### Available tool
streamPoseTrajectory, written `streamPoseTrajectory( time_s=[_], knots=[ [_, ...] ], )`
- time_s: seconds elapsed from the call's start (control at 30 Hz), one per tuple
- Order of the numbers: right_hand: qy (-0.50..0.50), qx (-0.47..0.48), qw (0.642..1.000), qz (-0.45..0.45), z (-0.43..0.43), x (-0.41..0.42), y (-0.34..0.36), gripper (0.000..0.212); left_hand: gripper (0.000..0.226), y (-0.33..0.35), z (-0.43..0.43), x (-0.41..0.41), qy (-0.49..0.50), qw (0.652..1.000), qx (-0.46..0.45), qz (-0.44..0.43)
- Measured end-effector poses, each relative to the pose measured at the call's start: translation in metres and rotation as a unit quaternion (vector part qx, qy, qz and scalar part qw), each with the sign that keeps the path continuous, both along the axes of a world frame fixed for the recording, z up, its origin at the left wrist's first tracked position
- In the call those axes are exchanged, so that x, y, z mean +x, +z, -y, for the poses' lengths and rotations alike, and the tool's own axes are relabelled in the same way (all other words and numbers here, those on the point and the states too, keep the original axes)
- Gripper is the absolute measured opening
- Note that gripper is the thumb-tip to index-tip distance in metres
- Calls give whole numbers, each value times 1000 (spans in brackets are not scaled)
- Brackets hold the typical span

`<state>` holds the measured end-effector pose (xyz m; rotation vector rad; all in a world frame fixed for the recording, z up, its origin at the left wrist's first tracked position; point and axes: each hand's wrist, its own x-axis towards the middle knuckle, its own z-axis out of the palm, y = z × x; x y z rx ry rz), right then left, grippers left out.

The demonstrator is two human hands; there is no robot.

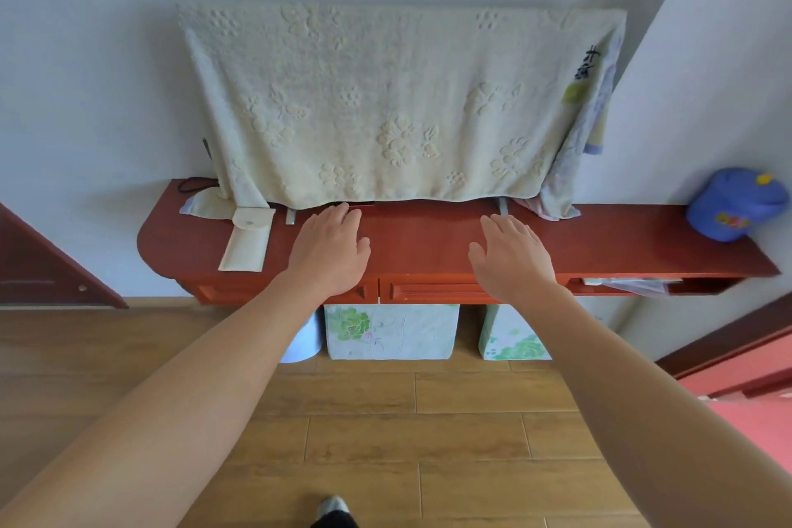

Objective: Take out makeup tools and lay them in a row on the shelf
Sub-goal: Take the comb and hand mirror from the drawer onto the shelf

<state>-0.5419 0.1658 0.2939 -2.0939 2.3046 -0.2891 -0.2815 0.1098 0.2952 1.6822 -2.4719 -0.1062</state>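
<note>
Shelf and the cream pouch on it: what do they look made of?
The shelf looks like wood under red-brown lacquer, showing a faint sheen. The cream pouch seems soft fabric or faux leather, matte, with a round snap on its flap.

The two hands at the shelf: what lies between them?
Nothing: in the head view only bare red shelf top shows between the left hand and the right hand.
</note>
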Motion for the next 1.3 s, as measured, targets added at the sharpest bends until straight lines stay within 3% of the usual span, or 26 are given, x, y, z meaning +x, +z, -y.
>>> streamPoseTrajectory(
  time_s=[0.63,0.83,1.17,1.3],
  knots=[
    [-63,23,998,7,54,-151,-32,36,48,-25,84,-145,-51,998,12,24],
    [-39,43,998,18,68,-200,-45,43,49,-41,73,-182,11,1000,23,4],
    [4,70,995,65,74,-237,-70,31,52,-84,41,-217,90,994,47,-27],
    [-8,100,990,100,62,-230,-102,45,53,-116,34,-218,104,991,67,-50]
  ],
)
